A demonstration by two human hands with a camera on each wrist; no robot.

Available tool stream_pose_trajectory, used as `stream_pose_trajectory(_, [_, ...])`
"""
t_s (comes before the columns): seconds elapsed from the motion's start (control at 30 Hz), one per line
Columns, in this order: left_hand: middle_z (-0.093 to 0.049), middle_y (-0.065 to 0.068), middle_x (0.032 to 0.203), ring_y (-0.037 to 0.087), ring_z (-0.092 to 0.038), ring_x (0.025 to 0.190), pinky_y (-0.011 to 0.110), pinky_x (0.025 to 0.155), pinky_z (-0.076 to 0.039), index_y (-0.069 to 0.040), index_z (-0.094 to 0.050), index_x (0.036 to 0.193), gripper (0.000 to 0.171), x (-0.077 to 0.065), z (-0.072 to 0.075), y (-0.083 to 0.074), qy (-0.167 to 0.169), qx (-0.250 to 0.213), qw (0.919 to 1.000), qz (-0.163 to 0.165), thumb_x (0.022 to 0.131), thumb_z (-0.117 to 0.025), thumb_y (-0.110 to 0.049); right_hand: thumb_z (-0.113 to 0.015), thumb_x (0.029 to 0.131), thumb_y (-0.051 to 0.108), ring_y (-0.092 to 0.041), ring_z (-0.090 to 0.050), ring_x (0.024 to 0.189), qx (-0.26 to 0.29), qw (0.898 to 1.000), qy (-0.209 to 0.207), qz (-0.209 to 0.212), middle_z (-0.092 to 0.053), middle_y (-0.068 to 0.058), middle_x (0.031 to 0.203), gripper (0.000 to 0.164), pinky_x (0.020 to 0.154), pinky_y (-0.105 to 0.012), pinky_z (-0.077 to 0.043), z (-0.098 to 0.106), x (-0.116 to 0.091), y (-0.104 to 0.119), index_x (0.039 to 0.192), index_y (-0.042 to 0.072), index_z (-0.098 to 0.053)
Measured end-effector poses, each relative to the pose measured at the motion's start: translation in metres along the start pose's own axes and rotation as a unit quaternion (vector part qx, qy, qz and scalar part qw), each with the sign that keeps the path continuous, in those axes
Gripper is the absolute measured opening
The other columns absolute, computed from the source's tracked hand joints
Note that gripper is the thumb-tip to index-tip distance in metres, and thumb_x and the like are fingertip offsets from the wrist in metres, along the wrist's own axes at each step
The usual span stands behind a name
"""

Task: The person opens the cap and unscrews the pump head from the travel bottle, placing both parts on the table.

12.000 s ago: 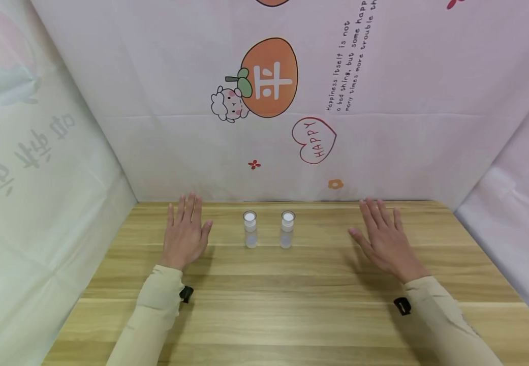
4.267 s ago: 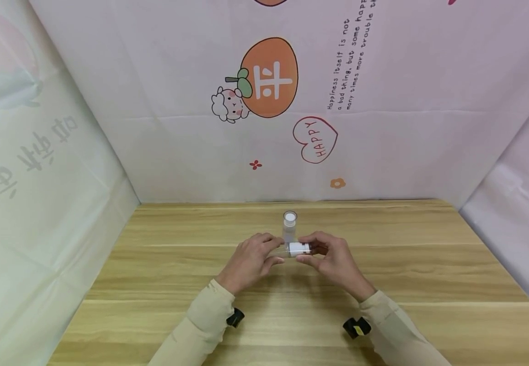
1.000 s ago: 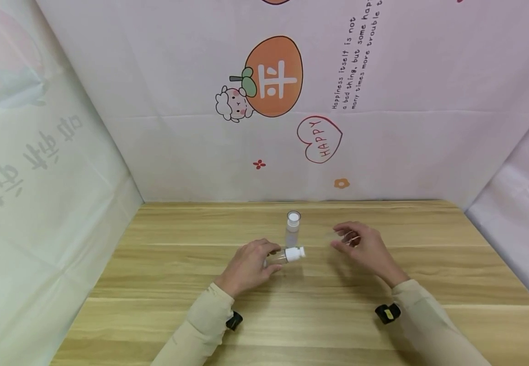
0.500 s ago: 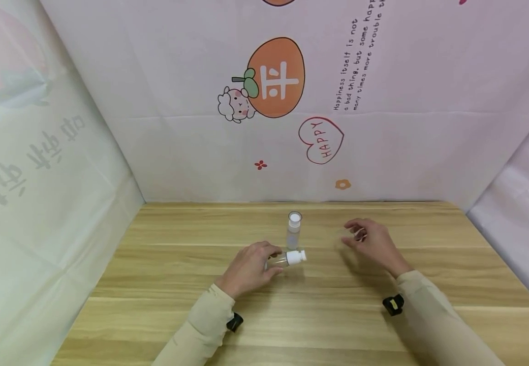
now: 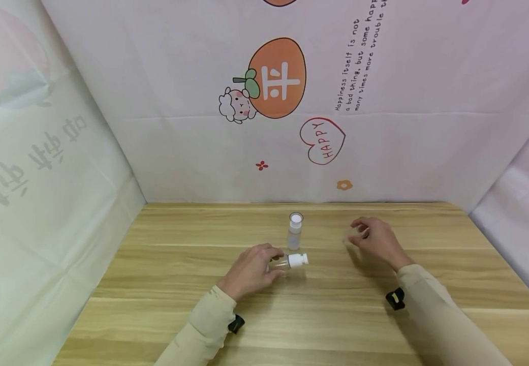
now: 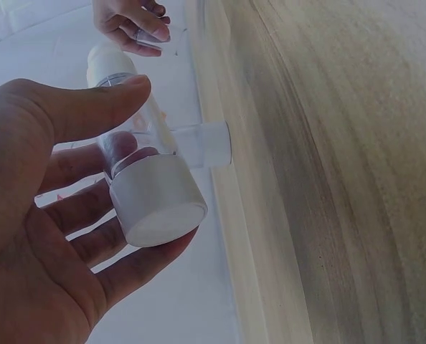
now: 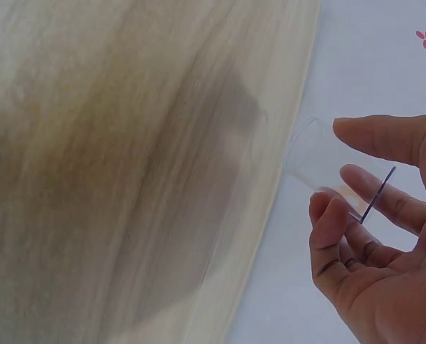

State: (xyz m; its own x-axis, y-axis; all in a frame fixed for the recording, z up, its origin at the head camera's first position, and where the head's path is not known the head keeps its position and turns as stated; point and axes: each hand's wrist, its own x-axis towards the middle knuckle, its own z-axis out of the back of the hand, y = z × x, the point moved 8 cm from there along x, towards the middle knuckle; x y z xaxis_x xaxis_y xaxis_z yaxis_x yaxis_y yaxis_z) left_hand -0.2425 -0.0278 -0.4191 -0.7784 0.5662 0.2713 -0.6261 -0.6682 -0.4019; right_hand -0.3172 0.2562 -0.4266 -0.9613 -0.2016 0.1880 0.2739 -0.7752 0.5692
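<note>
My left hand [image 5: 251,270] grips a small clear pump bottle [image 5: 297,260] by its body. The bottle lies on its side in the air, its white pump top pointing right. In the left wrist view the thumb crosses the clear body above the white base [image 6: 159,204], with fingers behind. Off to the right, my right hand [image 5: 377,241] pinches a clear cap [image 7: 317,154] between thumb and fingers; its rim shows as a dark line in the right wrist view. A second bottle [image 5: 294,235] stands upright behind the held one, its clear cap on.
The wooden table [image 5: 291,315] ends at a white printed cloth backdrop [image 5: 200,157]. Cloth walls also rise at the left [image 5: 58,213] and right [image 5: 520,203]. Black wrist cameras [image 5: 395,299] hang under both sleeves.
The cap came off the left hand's bottle after 4.3 seconds ago, baring its pump top. Over the last second my right hand moved farther right with the cap; the left stayed nearly still.
</note>
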Motion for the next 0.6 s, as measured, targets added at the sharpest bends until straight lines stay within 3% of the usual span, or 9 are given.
stream_pose_trajectory(0.6, [-0.072, 0.006, 0.104, 0.017, -0.067, 0.088, 0.028, 0.074, -0.054, -0.005, -0.072, 0.115, 0.035, 0.0, -0.003, 0.001, 0.009, -0.006, 0.9999, 0.008, 0.087, -0.083, -0.025, -0.074, 0.091, 0.015, -0.036, -0.065, 0.091, -0.032, 0.998, 0.041, -0.026, -0.066, -0.026, 0.106, 0.035, 0.076, -0.053, -0.055, -0.008, 0.005, -0.013, 0.118, -0.006, -0.066])
